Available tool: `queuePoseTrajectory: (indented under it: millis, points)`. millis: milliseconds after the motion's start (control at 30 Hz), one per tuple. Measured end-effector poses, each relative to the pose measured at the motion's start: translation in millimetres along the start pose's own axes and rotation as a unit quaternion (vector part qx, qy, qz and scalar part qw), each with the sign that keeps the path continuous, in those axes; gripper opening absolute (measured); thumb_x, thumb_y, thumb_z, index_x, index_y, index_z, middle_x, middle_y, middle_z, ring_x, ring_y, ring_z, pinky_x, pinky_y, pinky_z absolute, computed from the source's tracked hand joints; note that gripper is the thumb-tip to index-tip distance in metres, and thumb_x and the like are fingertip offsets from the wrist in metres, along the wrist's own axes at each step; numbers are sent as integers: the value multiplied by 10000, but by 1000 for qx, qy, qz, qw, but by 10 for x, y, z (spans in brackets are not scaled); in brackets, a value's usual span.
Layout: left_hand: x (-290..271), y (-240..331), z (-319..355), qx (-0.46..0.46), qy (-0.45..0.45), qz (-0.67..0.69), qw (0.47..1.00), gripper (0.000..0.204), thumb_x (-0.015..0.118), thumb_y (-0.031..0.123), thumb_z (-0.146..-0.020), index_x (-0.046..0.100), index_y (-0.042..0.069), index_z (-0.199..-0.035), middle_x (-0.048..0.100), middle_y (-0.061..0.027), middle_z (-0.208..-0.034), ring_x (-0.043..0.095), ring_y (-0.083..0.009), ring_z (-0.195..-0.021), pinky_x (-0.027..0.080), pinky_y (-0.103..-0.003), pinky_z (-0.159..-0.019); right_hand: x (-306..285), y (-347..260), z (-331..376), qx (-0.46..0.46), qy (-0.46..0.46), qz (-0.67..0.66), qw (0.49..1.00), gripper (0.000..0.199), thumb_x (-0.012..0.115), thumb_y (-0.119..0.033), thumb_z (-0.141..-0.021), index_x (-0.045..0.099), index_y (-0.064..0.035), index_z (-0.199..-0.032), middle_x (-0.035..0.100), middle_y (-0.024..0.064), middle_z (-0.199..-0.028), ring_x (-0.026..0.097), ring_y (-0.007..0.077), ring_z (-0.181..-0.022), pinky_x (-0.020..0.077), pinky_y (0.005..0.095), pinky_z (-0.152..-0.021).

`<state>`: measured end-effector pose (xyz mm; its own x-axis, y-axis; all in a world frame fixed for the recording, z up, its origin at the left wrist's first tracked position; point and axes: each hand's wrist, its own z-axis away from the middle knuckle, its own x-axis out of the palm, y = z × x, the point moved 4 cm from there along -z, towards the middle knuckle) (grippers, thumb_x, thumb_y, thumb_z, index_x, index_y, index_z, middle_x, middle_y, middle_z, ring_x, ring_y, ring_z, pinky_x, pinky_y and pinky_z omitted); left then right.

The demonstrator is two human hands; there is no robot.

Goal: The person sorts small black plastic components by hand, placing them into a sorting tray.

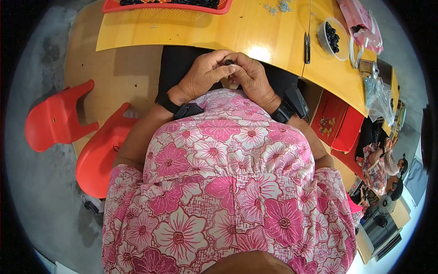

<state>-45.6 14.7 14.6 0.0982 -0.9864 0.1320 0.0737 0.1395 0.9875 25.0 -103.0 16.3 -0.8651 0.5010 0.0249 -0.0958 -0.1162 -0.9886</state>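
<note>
My left hand (205, 74) and my right hand (252, 77) meet in front of my waist, close to the near edge of the yellow table (191, 34). Between their thumbs and fingers they pinch a small dark piece (229, 62). Most of it is hidden by the fingertips, so its exact kind does not show. Both hands are closed, the thumb tips almost touching. Each wrist wears a black strap with a device on it.
Ahead stands a red basket (223, 8) of black pieces. Small silvery parts (284, 6) lie right of it. Thread snips (307, 48) sit beside a clear tub (321, 39) of black pieces (332, 37). A pink bag (362, 25) is far right; red chairs (57, 119) are left.
</note>
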Motion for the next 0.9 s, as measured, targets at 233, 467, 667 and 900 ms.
queuePoseTrajectory:
  millis: [233, 467, 667, 900]
  points:
    - [17, -82, -9, -3, 18, 96, 995, 347, 593, 169, -898, 525, -24, -1179, 544, 1, -858, 502, -54, -717, 437, -191, -606, -44, 133, -43, 105, -14, -223, 969, 248, 473, -229, -958, 552, -6, -1033, 535, 21, -754, 502, 86, -631, 453, 221, -612]
    - [-92, -98, -24, 71, 58, -1, 996, 219, 631, 62, -848, 605, 8, -1059, 565, 16, -831, 496, -45, -712, 426, -179, -629, -24, 176, -22, 162, -69, -448, 877, 252, 535, -258, -932, 549, -6, -941, 496, 5, -719, 408, 87, -561, 456, 278, -656]
    - [-144, -66, -21, 82, 73, -97, 989, 192, 656, 51, -820, 631, 24, -1008, 553, 24, -809, 494, -42, -736, 418, -192, -652, -27, 178, -13, 170, -67, -436, 881, 263, 558, -262, -920, 549, 0, -946, 503, 8, -725, 424, 88, -564, 464, 278, -650]
    - [-143, -145, -3, 61, 89, -20, 994, 165, 659, 67, -830, 621, -4, -973, 619, -8, -854, 515, -48, -696, 431, -190, -637, -90, 69, -7, 132, 58, -302, 942, 177, 592, -141, -897, 580, 24, -959, 587, 40, -723, 548, 104, -591, 470, 208, -570]
